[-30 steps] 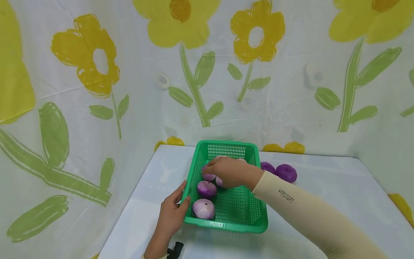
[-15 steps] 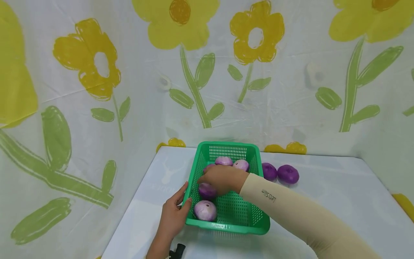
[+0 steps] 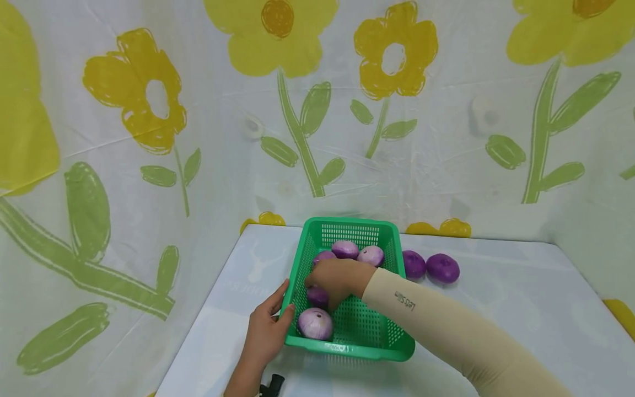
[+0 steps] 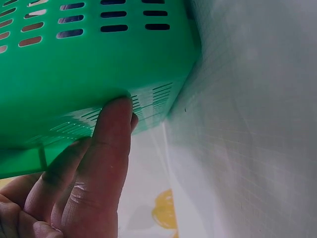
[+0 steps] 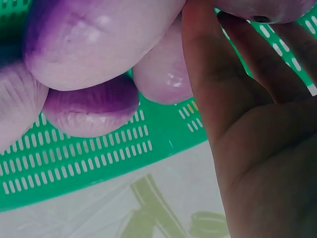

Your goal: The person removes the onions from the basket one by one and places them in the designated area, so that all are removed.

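Observation:
My left hand point(image 3: 265, 331) holds the green basket point(image 3: 347, 348) by its left side. Its thumb lies over the rim, and in the left wrist view the fingers point(image 4: 109, 144) press the outer wall. Inside the basket, my right hand point(image 3: 337, 281) grips a dark purple onion point(image 3: 317, 296) from above; that onion also shows at the top of the right wrist view. Toward me sits a paler onion point(image 3: 315, 324). Farther back are a purple-white onion point(image 3: 344, 249), a pale onion point(image 3: 371, 256) and another point(image 3: 324, 256), partly covered by my right hand.
Two deep purple onions, one against the basket point(image 3: 413, 265) and another beside it point(image 3: 443, 269), lie on the white table point(image 3: 516, 298). A black object point(image 3: 272, 385) is by my left wrist. Flower-printed cloth point(image 3: 426, 165) hangs behind the table.
My right hand has moved nearer to me within the basket, from the rear onions to the dark purple one, uncovering those behind. My left hand stays on the basket's side.

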Demonstrator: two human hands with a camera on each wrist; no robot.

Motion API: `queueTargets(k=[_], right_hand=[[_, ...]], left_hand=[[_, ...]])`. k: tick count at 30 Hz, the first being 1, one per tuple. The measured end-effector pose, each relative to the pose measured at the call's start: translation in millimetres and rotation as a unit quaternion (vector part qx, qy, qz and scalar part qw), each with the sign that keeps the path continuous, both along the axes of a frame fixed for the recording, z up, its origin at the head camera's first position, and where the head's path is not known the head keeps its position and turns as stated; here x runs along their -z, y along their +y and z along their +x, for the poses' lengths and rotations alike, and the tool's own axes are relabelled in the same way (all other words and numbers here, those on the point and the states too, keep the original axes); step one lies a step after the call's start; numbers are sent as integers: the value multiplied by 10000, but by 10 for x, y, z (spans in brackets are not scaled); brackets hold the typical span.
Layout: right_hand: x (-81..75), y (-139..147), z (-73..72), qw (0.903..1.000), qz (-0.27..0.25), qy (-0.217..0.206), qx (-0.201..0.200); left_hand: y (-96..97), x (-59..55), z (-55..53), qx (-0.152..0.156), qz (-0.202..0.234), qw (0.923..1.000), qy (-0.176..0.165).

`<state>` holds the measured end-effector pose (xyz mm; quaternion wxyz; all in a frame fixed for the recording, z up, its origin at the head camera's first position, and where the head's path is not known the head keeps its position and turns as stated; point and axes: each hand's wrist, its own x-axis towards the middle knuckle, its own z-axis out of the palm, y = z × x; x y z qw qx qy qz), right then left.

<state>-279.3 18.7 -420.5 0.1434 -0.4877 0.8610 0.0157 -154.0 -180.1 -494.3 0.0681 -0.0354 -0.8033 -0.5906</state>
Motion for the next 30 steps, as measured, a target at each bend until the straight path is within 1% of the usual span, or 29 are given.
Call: queueTargets(k=[4, 7, 11, 15, 19, 26, 30], right_hand=[[-7, 8, -9, 10000, 5, -90, 23], [-45, 31, -11, 9997, -49, -231, 30], [-100, 66, -15, 9980, -124, -597, 159], [-114, 86, -17, 9956, -113, -889, 286], [-111, 99, -14, 9945, -97, -976, 369], [-146, 163, -11, 9939, -143, -1030, 358], [-159, 185, -22, 9940, -188, -1003, 397]], left_hand=[[3, 5, 1, 25, 17, 10000, -22], [0, 2, 1, 29, 23, 10000, -5], [-4, -8, 2, 36, 23, 10000, 37], [-3, -11, 1, 56, 28, 10000, 66], [-2, -10, -1, 19, 15, 10000, 91], [2, -13, -4, 7, 19, 10000, 89], [-8, -17, -7, 1, -5, 9999, 105]])
